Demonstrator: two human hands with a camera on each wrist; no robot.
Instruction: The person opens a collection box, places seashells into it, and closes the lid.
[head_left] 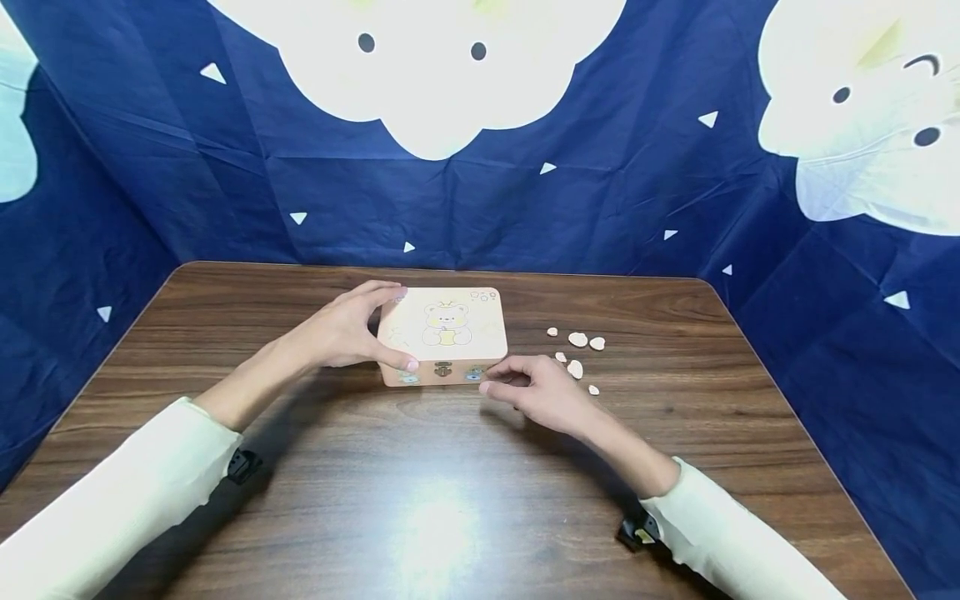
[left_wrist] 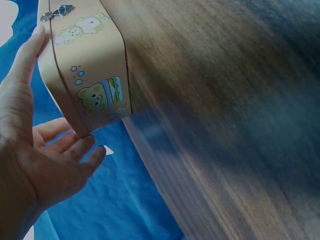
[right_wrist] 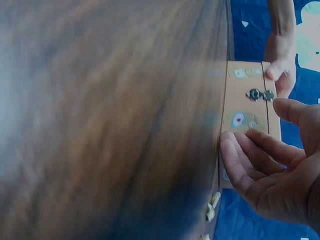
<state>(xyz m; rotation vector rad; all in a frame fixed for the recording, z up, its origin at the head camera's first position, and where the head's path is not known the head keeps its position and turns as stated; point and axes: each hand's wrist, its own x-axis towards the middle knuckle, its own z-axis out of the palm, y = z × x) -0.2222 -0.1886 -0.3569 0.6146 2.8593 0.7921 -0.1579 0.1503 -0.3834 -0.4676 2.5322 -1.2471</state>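
Small wooden box (head_left: pixel 442 333), bear print on lid, sits closed at mid-surface (head_left: pixel 420 500), metal clasp (head_left: pixel 443 369) on its near face. Left hand (head_left: pixel 345 329) grips the box's left end: fingers curled over the far edge, thumb pressed on the near-left corner. Right hand (head_left: pixel 536 392) is at the near-right corner, fingers (right_wrist: pixel 245 150) loosely bent, tips touching the front face, pinching nothing. Small pale shells (head_left: pixel 577 350) lie scattered just right of the box.

Risk, as judged: right hand or box sliding right could scatter the shells; a one-sided left grip could let the box twist.
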